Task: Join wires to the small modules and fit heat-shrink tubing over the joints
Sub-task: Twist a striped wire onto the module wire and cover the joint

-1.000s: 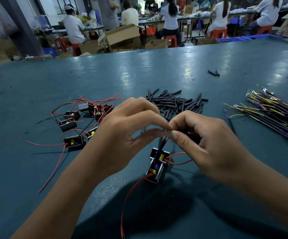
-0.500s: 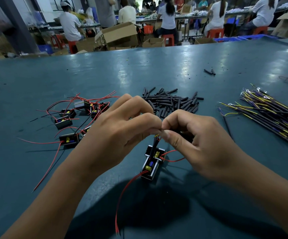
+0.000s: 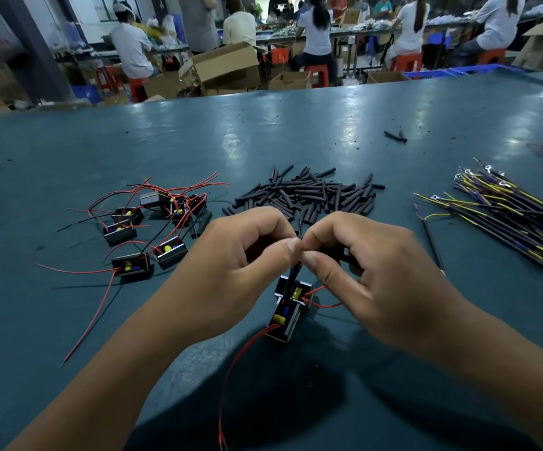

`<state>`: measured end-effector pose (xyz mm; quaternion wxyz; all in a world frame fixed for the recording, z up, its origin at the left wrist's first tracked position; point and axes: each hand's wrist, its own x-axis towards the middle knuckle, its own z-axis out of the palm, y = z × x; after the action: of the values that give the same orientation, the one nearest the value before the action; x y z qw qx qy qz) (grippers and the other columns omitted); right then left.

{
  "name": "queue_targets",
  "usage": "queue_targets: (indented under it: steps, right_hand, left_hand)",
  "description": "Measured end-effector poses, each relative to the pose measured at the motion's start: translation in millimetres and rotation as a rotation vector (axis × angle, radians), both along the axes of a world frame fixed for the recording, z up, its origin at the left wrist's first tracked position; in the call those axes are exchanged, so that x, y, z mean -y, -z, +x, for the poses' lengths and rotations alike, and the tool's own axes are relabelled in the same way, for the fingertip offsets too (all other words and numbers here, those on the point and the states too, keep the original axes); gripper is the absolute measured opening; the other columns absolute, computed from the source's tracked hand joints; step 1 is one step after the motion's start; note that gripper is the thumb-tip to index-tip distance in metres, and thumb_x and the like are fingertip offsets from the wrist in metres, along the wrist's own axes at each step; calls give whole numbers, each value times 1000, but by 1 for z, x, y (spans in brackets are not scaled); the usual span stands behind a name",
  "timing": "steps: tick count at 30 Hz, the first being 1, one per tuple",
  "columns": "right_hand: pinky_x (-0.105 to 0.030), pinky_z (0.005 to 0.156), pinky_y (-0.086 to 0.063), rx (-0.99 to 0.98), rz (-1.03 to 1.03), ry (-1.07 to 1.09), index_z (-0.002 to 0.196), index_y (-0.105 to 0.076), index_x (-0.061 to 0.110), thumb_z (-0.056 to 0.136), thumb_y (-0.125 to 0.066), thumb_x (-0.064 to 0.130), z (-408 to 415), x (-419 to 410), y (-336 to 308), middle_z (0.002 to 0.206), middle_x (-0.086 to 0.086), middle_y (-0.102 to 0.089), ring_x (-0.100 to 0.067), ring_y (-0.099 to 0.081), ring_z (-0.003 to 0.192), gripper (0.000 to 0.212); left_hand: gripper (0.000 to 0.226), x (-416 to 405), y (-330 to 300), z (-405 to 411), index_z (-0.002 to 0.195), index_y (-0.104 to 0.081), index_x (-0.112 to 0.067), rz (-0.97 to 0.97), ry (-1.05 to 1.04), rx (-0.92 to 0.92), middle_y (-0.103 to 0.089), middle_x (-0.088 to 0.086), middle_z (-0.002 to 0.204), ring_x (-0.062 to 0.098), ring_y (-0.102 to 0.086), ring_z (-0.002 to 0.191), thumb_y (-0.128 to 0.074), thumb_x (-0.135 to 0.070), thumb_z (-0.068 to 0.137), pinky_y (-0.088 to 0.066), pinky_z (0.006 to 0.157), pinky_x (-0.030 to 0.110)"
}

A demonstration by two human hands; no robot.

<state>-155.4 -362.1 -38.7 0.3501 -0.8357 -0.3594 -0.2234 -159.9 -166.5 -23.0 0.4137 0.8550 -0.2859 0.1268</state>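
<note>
**Joining at the fingertips**

Pinching the black wire (image 3: 297,270) where their fingertips meet, the left hand (image 3: 247,255) and right hand (image 3: 371,265) sit as they did a second ago, so the joint seems unfinished. The module (image 3: 288,315) lies just below them on the desk (image 3: 328,125). Heat-shrink tubes (image 3: 309,193) lie beyond, finished modules (image 3: 153,229) far left, yellow-striped wires (image 3: 504,216) right. Nothing blocks reach.

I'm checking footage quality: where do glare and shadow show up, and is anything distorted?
Head view: pale glare streaks on the far table; dark shadow under both arms in front of the module; wide-angle bending curves the table's far edge; background workers look soft.
</note>
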Motion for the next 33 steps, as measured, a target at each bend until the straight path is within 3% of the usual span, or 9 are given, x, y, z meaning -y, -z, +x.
queue_targets:
  steps: [4, 6, 10, 12, 14, 16, 22, 28, 33]
  right_hand:
    - [-34, 64, -49, 60, -59, 13, 98, -65, 13, 96, -57, 22, 1, 0, 2, 84, 9, -61, -11, -57, 72, 12]
    - [-31, 65, -48, 53, -45, 9, 97, -65, 14, 96, -57, 23, 2, 0, 2, 84, 11, -60, -9, -56, 72, 11]
    - [-7, 64, -37, -10, 18, 1, 93, -63, 19, 94, -61, 22, 5, 3, 1, 78, 17, -56, 4, -52, 71, 4]
    - [-4, 63, -33, -33, 31, -1, 92, -62, 19, 94, -61, 21, 6, 4, 1, 76, 17, -56, 6, -50, 68, 3]
    - [-4, 61, -33, -49, 41, -12, 92, -62, 20, 94, -61, 20, 6, 4, 2, 75, 16, -57, 5, -50, 67, 2]
    - [-4, 61, -34, -59, 48, -28, 91, -62, 20, 94, -61, 20, 6, 4, 2, 75, 16, -57, 4, -51, 67, 3]
    - [-3, 61, -34, -98, 66, -71, 92, -60, 22, 94, -60, 19, 7, 6, 0, 71, 22, -51, 5, -51, 66, 4]
    - [-8, 58, -36, -202, 92, -132, 92, -60, 24, 95, -58, 23, 8, 6, 3, 71, 19, -55, -2, -53, 62, 4]
    - [-26, 54, -46, -280, 132, -182, 93, -60, 25, 95, -57, 27, 8, 6, 3, 74, 8, -60, -14, -55, 60, 5]
  left_hand:
    - [22, 7, 0, 0, 61, -62, -11, -381, -14, -473, -44, -2, 54, 12, -30, 50, -59, -19, 81, -25, 45, 20]
    - [21, 7, -1, 0, 61, -64, -15, -431, -10, -537, -45, 1, 55, 13, -31, 50, -60, -19, 81, -26, 45, 19]
    - [9, -4, -2, 2, 82, -66, -21, -74, -20, 16, -56, -6, 69, 13, -49, 58, -63, -16, 89, -39, 53, 25]
    - [15, -9, -4, 4, 91, -67, -19, 14, -14, 247, -57, -5, 83, 14, -53, 69, -68, -6, 86, -41, 60, 25]
    - [16, -10, -3, 6, 93, -72, -16, 86, -11, 396, -59, -1, 90, 5, -53, 77, -73, -3, 84, -38, 68, 16]
    - [13, -12, -1, 8, 95, -76, -13, 109, -6, 457, -60, 1, 92, 3, -54, 83, -76, -7, 84, -39, 75, 15]
    - [14, -13, 3, 14, 102, -77, -14, 118, 30, 521, -67, 2, 94, 25, -63, 83, -76, -15, 88, -48, 72, 40]
    - [13, -18, 5, 18, 101, -80, -12, 207, 18, 614, -64, 0, 90, 22, -53, 77, -73, -9, 91, -41, 72, 28]
    - [10, -18, 6, 17, 99, -80, -13, 192, 22, 626, -65, 1, 92, 23, -53, 77, -77, -12, 89, -41, 71, 28]
